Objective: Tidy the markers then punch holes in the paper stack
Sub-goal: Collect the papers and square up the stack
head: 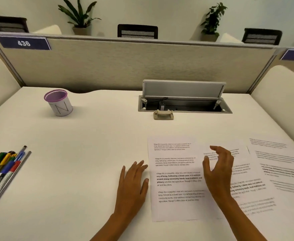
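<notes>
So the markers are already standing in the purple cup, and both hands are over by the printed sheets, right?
Not quite. The head view shows the markers lying loose on the desk at the left, not in the purple cup. The left hand and right hand are indeed by the printed sheets.

The scene is being viewed from a single head-worn, wide-angle camera that is being aimed forward and steeply down over the white desk [83, 153]. The near desk edge is being cut off at the bottom, while the partition [125, 66] is being bowed by the lens.
</notes>
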Motion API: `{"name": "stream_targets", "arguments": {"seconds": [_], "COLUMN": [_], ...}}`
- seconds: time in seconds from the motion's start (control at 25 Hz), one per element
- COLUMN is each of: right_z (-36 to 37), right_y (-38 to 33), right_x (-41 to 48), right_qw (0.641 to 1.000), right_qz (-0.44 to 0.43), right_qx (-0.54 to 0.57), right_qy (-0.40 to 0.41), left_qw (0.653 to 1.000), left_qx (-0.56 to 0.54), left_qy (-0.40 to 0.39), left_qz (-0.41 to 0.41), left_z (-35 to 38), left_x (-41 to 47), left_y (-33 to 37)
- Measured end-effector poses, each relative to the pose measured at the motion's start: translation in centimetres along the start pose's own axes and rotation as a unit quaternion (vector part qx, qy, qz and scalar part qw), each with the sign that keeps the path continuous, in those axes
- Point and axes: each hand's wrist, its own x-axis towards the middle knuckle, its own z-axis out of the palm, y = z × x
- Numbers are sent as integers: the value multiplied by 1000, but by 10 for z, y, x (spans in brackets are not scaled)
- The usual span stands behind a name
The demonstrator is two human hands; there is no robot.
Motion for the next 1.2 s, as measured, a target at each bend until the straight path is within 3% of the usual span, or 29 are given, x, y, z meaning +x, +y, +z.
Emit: {"name": "stream_targets", "arguments": {"seconds": [0.2, 0.44, 1.04, 1.2], "right_z": [-54, -71, 33, 23], "right_y": [43, 68, -59, -64], "right_x": [-29, -47, -77, -68], "right_qw": [995, 966, 939, 948], "right_qz": [90, 242, 221, 252], "right_qx": [-8, -82, -139, 1], "right_qy": [33, -46, -226, -193], "left_qw": [997, 990, 989, 990], "left_qx": [51, 131, 134, 135], "left_qy": [-47, -53, -55, -44], "left_qz": [-26, -11, 21, 12], "left_z": [19, 22, 24, 28], "left_x": [-16, -20, -20, -22], "left_y": [17, 21, 18, 15]}}
